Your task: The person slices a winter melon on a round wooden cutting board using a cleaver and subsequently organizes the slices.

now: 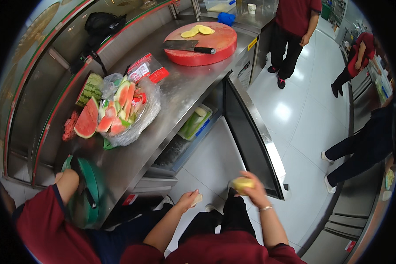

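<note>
My right hand grips a rounded yellow piece of food, blurred, perhaps a peeled potato. In my left hand is a small pale piece, too small to identify. Both hands are above the floor, beside the open fridge door under the steel counter. Inside the fridge sits a clear container with green vegetables. Farther along the counter, a thick red round chopping board bears yellow slices and a cleaver.
A plastic bag of watermelon rinds lies by a watermelon wedge and a watermelon piece. At my left a co-worker stands over a green board with a knife. Other people stand on the right.
</note>
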`<control>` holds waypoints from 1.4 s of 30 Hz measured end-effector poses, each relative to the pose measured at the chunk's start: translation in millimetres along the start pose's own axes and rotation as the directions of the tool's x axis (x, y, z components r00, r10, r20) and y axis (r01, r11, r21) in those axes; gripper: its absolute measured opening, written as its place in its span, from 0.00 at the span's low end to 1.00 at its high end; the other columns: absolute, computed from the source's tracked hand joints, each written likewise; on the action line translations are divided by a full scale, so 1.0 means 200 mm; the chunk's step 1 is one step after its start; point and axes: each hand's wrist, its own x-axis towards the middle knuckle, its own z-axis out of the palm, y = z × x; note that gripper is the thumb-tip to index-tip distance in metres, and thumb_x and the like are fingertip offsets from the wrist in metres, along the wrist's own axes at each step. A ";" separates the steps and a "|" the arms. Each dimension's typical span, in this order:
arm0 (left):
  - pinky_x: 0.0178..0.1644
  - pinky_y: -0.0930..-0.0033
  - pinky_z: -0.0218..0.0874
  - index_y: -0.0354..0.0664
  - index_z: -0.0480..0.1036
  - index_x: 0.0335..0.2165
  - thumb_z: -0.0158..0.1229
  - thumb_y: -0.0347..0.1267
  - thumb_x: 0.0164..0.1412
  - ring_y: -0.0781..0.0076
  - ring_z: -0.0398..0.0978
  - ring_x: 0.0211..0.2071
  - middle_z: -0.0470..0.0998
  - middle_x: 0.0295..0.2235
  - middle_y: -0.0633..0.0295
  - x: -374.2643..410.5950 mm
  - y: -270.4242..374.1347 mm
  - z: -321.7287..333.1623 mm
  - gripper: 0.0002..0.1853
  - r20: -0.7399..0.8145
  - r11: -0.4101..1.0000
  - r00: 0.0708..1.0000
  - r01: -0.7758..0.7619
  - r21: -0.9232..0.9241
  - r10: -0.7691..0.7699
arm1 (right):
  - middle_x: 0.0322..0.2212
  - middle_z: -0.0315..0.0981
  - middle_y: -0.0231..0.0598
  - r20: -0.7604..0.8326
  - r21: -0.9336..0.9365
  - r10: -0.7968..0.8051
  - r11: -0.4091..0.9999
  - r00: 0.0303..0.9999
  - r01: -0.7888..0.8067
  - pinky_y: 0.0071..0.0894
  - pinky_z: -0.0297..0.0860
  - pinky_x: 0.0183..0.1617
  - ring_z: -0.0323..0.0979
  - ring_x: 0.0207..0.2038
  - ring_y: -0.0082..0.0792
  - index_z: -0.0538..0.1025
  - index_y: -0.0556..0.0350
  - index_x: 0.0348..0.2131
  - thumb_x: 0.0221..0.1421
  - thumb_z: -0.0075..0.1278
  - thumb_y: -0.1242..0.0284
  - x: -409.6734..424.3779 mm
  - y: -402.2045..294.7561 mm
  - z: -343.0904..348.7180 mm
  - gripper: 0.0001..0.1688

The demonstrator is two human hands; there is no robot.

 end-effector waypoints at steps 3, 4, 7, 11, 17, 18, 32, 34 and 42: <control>0.27 0.77 0.60 0.42 0.72 0.35 0.49 0.47 0.59 0.82 0.68 0.25 0.73 0.27 0.68 0.20 0.00 -0.10 0.20 0.001 0.998 0.999 -0.054 -0.012 0.054 | 0.40 0.64 0.40 -0.035 -0.115 0.171 0.978 0.985 -0.174 0.27 0.71 0.36 0.68 0.38 0.29 0.56 0.57 0.54 0.50 0.54 0.73 0.50 0.51 0.04 0.35; 0.28 0.78 0.60 0.42 0.72 0.35 0.49 0.46 0.59 0.82 0.68 0.25 0.73 0.27 0.69 0.29 -0.03 -0.15 0.19 0.030 0.994 0.994 -0.103 -0.027 0.104 | 0.41 0.63 0.46 -0.013 -0.209 0.228 0.951 0.973 -0.226 0.29 0.69 0.39 0.68 0.40 0.34 0.56 0.59 0.53 0.46 0.58 0.70 0.67 0.63 0.02 0.39; 0.32 0.78 0.61 0.43 0.70 0.38 0.48 0.42 0.60 0.82 0.69 0.30 0.73 0.31 0.69 0.47 -0.04 -0.25 0.15 -0.004 0.991 0.996 -0.090 -0.096 0.091 | 0.43 0.61 0.54 0.051 -0.712 -0.012 0.701 0.999 0.044 0.34 0.66 0.45 0.66 0.44 0.43 0.56 0.62 0.53 0.41 0.60 0.67 1.16 1.00 -0.10 0.44; 0.38 0.72 0.61 0.45 0.67 0.42 0.50 0.39 0.60 0.80 0.68 0.36 0.72 0.36 0.69 0.73 -0.08 -0.35 0.14 -0.070 0.976 0.996 -0.072 -0.204 0.058 | 0.43 0.60 0.59 0.082 -0.823 -0.155 0.547 0.984 0.155 0.38 0.62 0.49 0.61 0.47 0.52 0.58 0.65 0.50 0.37 0.61 0.67 1.70 1.23 -0.14 0.44; 0.37 0.70 0.65 0.45 0.66 0.42 0.52 0.32 0.58 0.77 0.71 0.37 0.73 0.36 0.67 1.12 -0.13 -0.49 0.12 -0.206 0.931 0.968 -0.203 -0.305 0.144 | 0.37 0.61 0.52 0.267 -0.900 -0.390 0.226 0.881 0.373 0.40 0.64 0.43 0.63 0.41 0.50 0.64 0.62 0.45 0.35 0.60 0.71 2.37 1.45 -0.22 0.36; 0.37 0.71 0.65 0.44 0.66 0.42 0.52 0.31 0.58 0.77 0.72 0.36 0.73 0.36 0.67 1.17 -0.13 -0.52 0.13 -0.238 0.927 0.959 -0.225 -0.300 0.156 | 0.37 0.62 0.51 0.291 -0.908 -0.412 0.164 0.863 0.385 0.40 0.65 0.43 0.63 0.41 0.49 0.64 0.61 0.45 0.35 0.60 0.71 2.47 1.51 -0.24 0.35; 0.34 0.73 0.69 0.40 0.65 0.42 0.51 0.29 0.58 0.75 0.73 0.34 0.74 0.35 0.63 1.74 -0.13 -0.79 0.12 -0.486 0.836 0.804 -0.497 -0.234 0.343 | 0.37 0.68 0.51 0.276 -0.948 -0.230 -0.225 0.933 0.225 0.42 0.61 0.45 0.68 0.40 0.47 0.70 0.60 0.42 0.44 0.52 0.64 2.80 1.77 -0.33 0.26; 0.36 0.72 0.68 0.40 0.63 0.43 0.50 0.29 0.59 0.75 0.73 0.35 0.74 0.36 0.63 1.76 -0.08 -0.84 0.13 -0.491 0.799 0.778 -0.553 -0.236 0.393 | 0.36 0.69 0.50 0.409 -0.913 -0.473 -0.198 0.781 0.358 0.43 0.61 0.45 0.68 0.39 0.48 0.72 0.61 0.38 0.45 0.51 0.65 2.72 1.80 -0.31 0.21; 0.39 0.74 0.67 0.41 0.61 0.46 0.50 0.29 0.59 0.76 0.72 0.38 0.73 0.38 0.64 1.67 -0.05 -0.80 0.15 -0.524 0.665 0.642 -0.725 -0.177 0.560 | 0.26 0.73 0.35 0.627 -0.494 0.406 0.867 0.665 -0.063 0.18 0.68 0.30 0.70 0.28 0.21 0.74 0.64 0.31 0.51 0.53 0.66 2.30 1.87 -0.02 0.15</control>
